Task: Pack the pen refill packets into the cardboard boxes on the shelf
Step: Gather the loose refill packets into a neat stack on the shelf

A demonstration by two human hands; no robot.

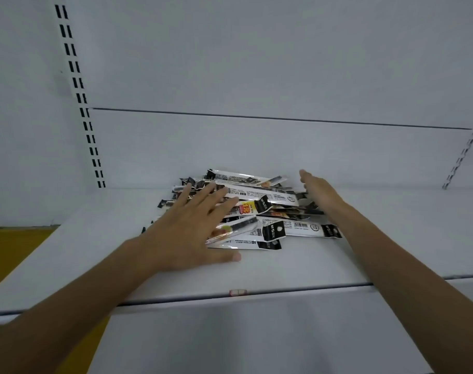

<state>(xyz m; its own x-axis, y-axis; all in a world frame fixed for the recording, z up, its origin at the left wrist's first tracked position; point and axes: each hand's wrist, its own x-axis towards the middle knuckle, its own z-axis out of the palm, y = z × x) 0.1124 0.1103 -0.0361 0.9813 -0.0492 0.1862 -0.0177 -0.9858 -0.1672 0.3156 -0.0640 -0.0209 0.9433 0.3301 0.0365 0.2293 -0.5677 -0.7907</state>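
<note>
Left hand [187,228] lies at 9 o'clock of the pen refill packets [259,209], fingers spread flat, grasping nothing | right hand [320,191] at 3 o'clock, fingers straight, released | packets heaped on the shelf [351,260], probably being gathered between both hands | cardboard boxes not visible

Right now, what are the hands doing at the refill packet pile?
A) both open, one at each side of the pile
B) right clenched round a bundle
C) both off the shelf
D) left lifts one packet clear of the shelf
A: the left hand lies with straight, spread fingers on the left of the packet pile, and the right hand stands open at its right edge.
</note>
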